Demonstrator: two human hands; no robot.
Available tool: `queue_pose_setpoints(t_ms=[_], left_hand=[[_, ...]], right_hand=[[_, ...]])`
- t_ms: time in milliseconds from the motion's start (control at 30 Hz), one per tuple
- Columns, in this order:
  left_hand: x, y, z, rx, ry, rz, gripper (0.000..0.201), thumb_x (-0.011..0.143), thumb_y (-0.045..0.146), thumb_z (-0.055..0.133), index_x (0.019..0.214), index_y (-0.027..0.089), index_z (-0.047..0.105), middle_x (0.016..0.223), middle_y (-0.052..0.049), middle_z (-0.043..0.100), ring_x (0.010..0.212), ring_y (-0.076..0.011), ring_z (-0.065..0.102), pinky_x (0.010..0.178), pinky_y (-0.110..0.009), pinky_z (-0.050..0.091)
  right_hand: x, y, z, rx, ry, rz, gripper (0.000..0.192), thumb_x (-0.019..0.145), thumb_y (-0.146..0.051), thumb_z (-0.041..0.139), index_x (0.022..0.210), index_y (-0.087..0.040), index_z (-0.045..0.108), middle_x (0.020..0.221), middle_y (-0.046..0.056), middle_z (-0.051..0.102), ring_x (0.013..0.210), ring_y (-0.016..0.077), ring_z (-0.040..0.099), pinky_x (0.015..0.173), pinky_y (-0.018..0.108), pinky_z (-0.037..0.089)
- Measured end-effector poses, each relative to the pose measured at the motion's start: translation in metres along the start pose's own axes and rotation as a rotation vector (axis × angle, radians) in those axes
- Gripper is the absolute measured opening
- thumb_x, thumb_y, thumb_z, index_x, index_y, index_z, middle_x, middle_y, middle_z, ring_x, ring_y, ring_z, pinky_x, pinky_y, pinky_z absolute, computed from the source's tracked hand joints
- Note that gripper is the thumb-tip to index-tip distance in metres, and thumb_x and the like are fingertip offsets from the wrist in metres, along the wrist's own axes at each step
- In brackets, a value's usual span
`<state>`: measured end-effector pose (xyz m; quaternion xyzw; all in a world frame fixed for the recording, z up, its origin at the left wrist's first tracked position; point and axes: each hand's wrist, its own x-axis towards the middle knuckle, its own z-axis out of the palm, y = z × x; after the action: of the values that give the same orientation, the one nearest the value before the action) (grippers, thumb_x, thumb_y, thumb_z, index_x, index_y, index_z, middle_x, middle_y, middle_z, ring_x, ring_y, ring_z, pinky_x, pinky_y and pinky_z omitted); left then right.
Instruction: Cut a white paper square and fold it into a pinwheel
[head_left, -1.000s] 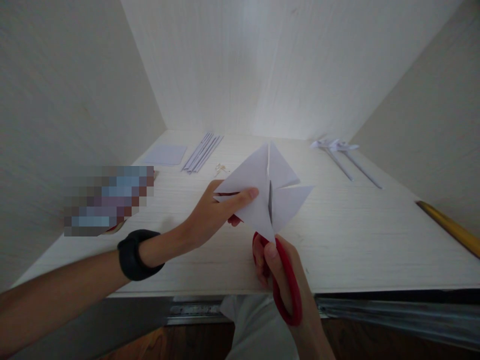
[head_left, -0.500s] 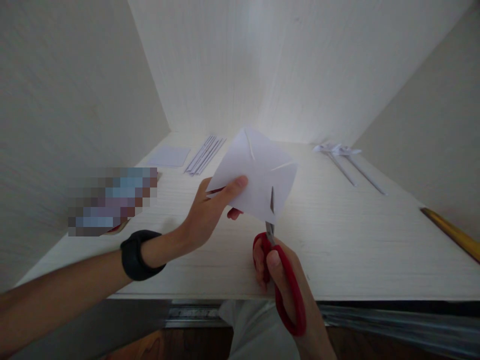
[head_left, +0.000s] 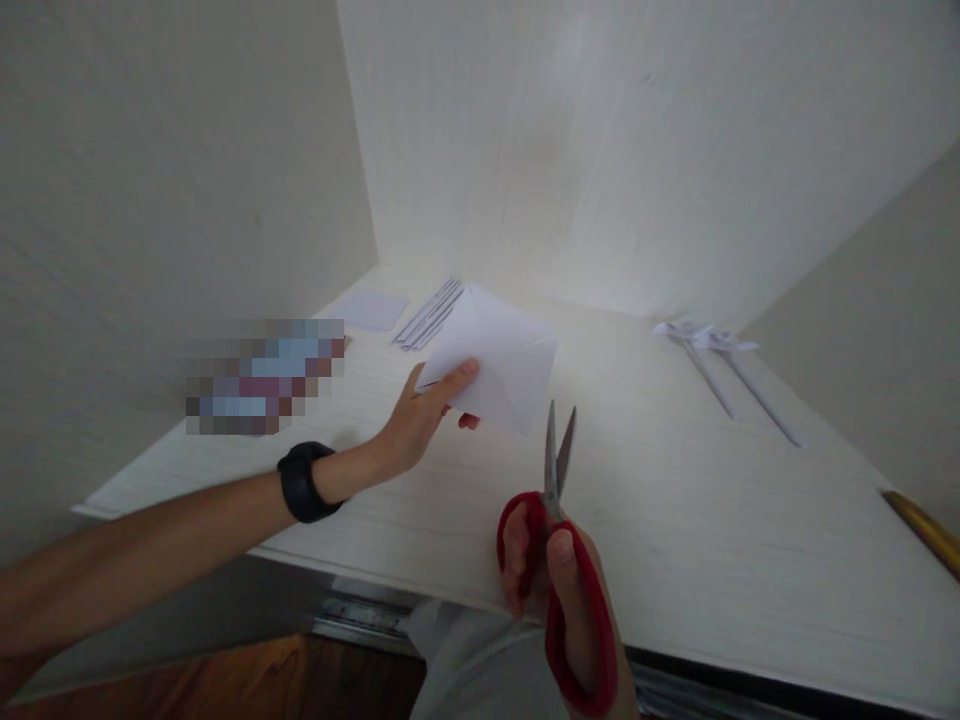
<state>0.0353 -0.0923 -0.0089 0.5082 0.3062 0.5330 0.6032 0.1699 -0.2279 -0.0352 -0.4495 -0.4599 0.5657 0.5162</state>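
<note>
A white tabletop (head_left: 697,540) is reaching back to pale walls (head_left: 562,140). Near its left edge an item (head_left: 270,380) is lying, pixelated beyond identifying. Toward the far right, two white sticks (head_left: 705,368) with folded heads are lying side by side. In front, the right hand (head_left: 568,580) is gripping the red-handled scissors (head_left: 553,506); their blades are standing apart, pointing away from the person. The left hand's (head_left: 412,430) grip is pinching the paper (head_left: 502,350), thumb on top, and is holding it above the tabletop, just beside the blade tips. Beyond, a flat sheet (head_left: 371,310) is lying left of several thin strips (head_left: 427,315). A golden object (head_left: 926,540) is showing partly at the right edge. A dark band (head_left: 304,483) is circling the left wrist.
</note>
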Motion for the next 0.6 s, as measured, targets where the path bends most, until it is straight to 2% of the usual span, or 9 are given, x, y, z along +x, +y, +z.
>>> queue_pose_setpoints(t_ms=[133, 267, 300, 400, 500, 600], left_hand=[[-0.001, -0.004, -0.011, 0.066, 0.017, -0.058, 0.026, 0.077, 0.039, 0.074, 0.071, 0.015, 0.065, 0.06, -0.001, 0.063, 0.053, -0.0127, 0.056, 0.049, -0.023, 0.045], [-0.001, -0.007, -0.021, 0.03, -0.044, -0.155, 0.024, 0.073, 0.033, 0.079, 0.087, 0.014, 0.072, 0.079, -0.006, 0.074, 0.072, -0.0167, 0.066, 0.071, -0.028, 0.053], [0.0, -0.008, -0.023, 0.028, -0.065, -0.173, 0.027, 0.073, 0.033, 0.079, 0.09, 0.013, 0.072, 0.085, -0.008, 0.075, 0.077, -0.0182, 0.068, 0.075, -0.029, 0.053], [0.003, -0.011, -0.028, 0.085, -0.144, -0.22, 0.035, 0.069, 0.038, 0.081, 0.088, 0.01, 0.073, 0.087, -0.011, 0.076, 0.076, -0.0193, 0.067, 0.073, -0.03, 0.052], [0.004, -0.012, -0.033, 0.215, -0.266, -0.278, 0.037, 0.068, 0.041, 0.079, 0.089, 0.011, 0.074, 0.085, -0.009, 0.076, 0.075, -0.0191, 0.067, 0.072, -0.029, 0.05], [0.002, -0.008, -0.034, 0.335, -0.35, -0.316, 0.036, 0.067, 0.043, 0.079, 0.083, 0.011, 0.075, 0.08, -0.008, 0.075, 0.07, -0.0182, 0.066, 0.067, -0.028, 0.049]], right_hand=[[0.001, 0.001, -0.005, 0.128, -0.01, -0.001, 0.055, 0.084, -0.074, 0.044, 0.066, -0.021, 0.047, 0.05, -0.004, 0.041, 0.044, 0.0105, 0.039, 0.045, 0.026, 0.027], [0.005, 0.001, -0.007, 0.24, 0.017, -0.086, 0.053, 0.088, -0.07, 0.041, 0.067, -0.021, 0.051, 0.052, -0.003, 0.045, 0.043, 0.0111, 0.041, 0.043, 0.026, 0.034], [0.006, 0.0, -0.006, 0.26, 0.051, -0.104, 0.052, 0.086, -0.069, 0.045, 0.068, -0.022, 0.052, 0.054, -0.003, 0.046, 0.043, 0.0115, 0.041, 0.042, 0.026, 0.034], [0.008, -0.005, -0.006, 0.277, 0.244, -0.156, 0.048, 0.082, -0.068, 0.052, 0.067, -0.022, 0.052, 0.055, -0.003, 0.044, 0.046, 0.0124, 0.043, 0.041, 0.026, 0.033], [0.007, -0.007, -0.013, 0.179, 0.321, -0.185, 0.045, 0.087, -0.06, 0.051, 0.065, -0.021, 0.054, 0.052, -0.003, 0.044, 0.046, 0.0116, 0.042, 0.044, 0.025, 0.033], [0.003, -0.007, -0.027, 0.048, 0.431, -0.217, 0.036, 0.088, -0.051, 0.056, 0.069, -0.02, 0.057, 0.058, -0.004, 0.05, 0.05, 0.01, 0.044, 0.048, 0.025, 0.035]])
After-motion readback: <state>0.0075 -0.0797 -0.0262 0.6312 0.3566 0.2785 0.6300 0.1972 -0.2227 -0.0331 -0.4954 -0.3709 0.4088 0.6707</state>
